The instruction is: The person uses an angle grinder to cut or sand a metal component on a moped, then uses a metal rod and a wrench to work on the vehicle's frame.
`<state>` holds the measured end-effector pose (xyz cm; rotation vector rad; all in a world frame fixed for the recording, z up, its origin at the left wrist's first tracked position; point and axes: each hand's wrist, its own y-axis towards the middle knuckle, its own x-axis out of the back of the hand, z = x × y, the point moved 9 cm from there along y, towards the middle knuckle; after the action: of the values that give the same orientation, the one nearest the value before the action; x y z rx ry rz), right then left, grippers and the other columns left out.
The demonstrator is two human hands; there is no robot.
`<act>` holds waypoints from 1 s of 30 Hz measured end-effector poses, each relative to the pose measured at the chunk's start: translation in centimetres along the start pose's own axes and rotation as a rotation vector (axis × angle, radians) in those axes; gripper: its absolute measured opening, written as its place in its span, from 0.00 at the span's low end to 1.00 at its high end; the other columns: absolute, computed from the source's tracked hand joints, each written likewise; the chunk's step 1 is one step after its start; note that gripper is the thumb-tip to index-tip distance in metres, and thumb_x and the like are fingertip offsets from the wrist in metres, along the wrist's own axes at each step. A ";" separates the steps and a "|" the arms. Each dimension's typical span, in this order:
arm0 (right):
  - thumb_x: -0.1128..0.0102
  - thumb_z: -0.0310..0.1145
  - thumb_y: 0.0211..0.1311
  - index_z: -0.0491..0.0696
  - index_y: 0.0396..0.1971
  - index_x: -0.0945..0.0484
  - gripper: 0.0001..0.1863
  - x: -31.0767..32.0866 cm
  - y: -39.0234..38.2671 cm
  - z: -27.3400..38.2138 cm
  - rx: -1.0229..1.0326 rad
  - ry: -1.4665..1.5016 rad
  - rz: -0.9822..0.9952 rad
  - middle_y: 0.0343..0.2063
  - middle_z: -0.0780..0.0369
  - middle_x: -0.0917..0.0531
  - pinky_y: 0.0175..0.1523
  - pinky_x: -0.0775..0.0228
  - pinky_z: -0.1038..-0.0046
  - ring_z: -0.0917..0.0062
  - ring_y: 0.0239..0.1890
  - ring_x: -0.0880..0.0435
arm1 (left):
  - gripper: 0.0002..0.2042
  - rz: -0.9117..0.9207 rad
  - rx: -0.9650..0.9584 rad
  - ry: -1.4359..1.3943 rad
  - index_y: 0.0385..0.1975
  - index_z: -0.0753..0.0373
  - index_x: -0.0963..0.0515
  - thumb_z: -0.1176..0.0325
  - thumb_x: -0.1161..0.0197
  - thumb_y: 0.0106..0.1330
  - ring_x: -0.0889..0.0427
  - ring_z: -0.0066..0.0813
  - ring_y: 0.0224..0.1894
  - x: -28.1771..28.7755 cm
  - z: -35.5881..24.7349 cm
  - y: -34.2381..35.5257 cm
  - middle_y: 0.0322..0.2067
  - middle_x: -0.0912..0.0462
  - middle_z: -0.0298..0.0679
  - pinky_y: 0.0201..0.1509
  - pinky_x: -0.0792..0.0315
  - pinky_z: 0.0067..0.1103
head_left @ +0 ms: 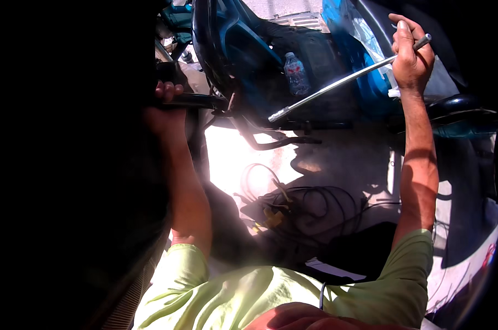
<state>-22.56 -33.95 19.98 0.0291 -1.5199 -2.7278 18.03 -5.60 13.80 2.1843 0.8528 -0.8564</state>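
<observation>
My right hand (413, 60) is raised at the upper right, closed round the upper part of a long silver metal rod (342, 81). The rod slants down to the left, and its ridged lower end hangs over the edge of a dark footboard. On the left, half lost in shadow, my left hand (166, 110) wraps round a black bar (196, 101). That bar reaches right toward the front part of a teal and black scooter (235, 38). What lies beyond my left fingers is too dark to make out.
A clear plastic bottle (296, 74) lies on the scooter's footboard (315, 49). Below the scooter, a bent black metal tube (273, 145) sticks out. Tangled dark cables (326, 201) and a yellow piece (273, 218) lie on the sunlit ground in front of me.
</observation>
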 end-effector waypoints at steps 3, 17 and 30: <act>0.46 0.38 0.73 0.48 0.43 0.15 0.12 0.0 -1.9 -4.4 -0.255 -0.010 0.177 0.21 0.72 0.23 0.28 0.40 0.84 0.91 0.22 0.33 | 0.28 -0.005 -0.013 0.006 0.37 0.60 0.24 0.37 0.54 0.71 0.29 0.23 0.18 -1.1 1.3 -0.2 0.16 0.27 0.29 0.32 0.32 0.25; 0.37 0.39 0.62 0.40 0.32 0.19 0.14 -9.5 -20.6 -8.4 -0.280 -0.255 1.061 0.25 0.47 0.18 0.35 0.30 0.60 0.53 0.31 0.17 | 0.32 0.052 -0.031 0.025 0.38 0.62 0.26 0.33 0.56 0.70 0.28 0.24 0.18 -1.3 0.4 -0.1 0.18 0.27 0.31 0.33 0.30 0.26; 0.45 0.49 0.67 0.40 0.30 0.18 0.24 1.7 -40.2 -25.8 -1.002 -0.492 1.241 0.19 0.56 0.18 0.35 0.28 0.62 0.67 0.24 0.17 | 0.35 0.073 -0.017 -0.019 0.41 0.64 0.27 0.30 0.55 0.67 0.29 0.26 0.19 -1.4 1.1 0.2 0.19 0.29 0.33 0.34 0.32 0.27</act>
<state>-23.93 -34.74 -27.81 -1.1634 0.1389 -2.0377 16.99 -6.99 14.25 2.1749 0.7635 -0.8303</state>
